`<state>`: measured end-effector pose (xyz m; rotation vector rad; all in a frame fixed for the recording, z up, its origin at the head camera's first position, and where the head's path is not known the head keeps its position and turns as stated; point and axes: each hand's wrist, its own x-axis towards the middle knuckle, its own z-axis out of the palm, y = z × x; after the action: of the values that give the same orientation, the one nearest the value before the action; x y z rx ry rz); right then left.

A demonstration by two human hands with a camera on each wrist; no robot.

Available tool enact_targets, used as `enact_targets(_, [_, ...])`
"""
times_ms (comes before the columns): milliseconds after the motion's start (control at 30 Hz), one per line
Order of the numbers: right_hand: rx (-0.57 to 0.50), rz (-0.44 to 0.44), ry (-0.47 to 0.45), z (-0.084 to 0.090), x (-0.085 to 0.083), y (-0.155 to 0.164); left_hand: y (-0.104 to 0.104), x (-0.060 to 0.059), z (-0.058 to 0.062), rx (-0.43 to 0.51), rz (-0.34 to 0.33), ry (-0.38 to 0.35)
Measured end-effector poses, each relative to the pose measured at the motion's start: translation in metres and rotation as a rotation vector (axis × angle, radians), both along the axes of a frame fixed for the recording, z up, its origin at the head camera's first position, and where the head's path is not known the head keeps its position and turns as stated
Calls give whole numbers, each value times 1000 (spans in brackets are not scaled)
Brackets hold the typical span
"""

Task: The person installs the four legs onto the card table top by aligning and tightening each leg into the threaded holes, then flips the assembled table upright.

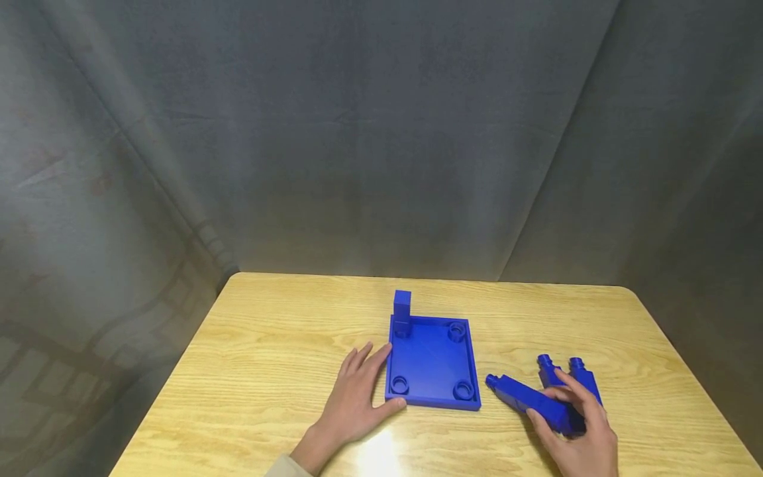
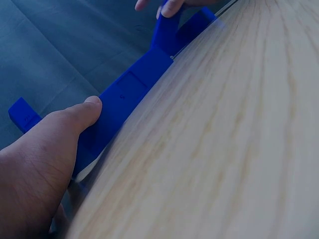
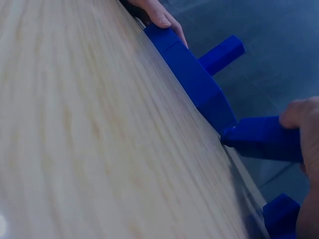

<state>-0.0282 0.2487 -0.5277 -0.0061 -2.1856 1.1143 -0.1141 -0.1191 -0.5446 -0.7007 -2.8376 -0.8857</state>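
Observation:
In the head view, a square blue tray-like base (image 1: 429, 361) with round threaded sockets at its corners lies on the table. A blue square leg (image 1: 402, 308) stands upright in its far left corner. My left hand (image 1: 352, 401) touches the base's near left corner, fingers along the left side and thumb at the front edge. Right of the base, my right hand (image 1: 584, 424) grips another blue leg (image 1: 527, 397) between thumb and fingers. That leg is tilted, its threaded end toward the base. In the right wrist view the held leg (image 3: 264, 137) appears close to the base's corner.
Two more blue legs lie behind my right hand, a partly hidden one (image 1: 547, 372) and one farther right (image 1: 587, 379). The wooden table (image 1: 268, 331) has its far edge near a grey curtain (image 1: 369, 165).

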Motion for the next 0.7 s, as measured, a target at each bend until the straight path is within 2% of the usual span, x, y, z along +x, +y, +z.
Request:
enact_targets(133, [-114, 97, 105, 0, 1, -3, -1, 0, 0, 3, 3, 2])
enact_targets(367, [-392, 333, 396, -5, -5, -3, -1, 0, 0, -6, 1, -1])
enact_targets(467, [-443, 384, 454, -3, -8, -4, -1, 1, 0, -5, -1, -8])
enact_targets(633, [-465, 441, 491, 4, -12, -8, 0, 2, 0, -7, 2, -14])
enact_targets(700, [-447, 397, 475, 7, -13, -12, 0, 1, 0, -11, 5, -13])
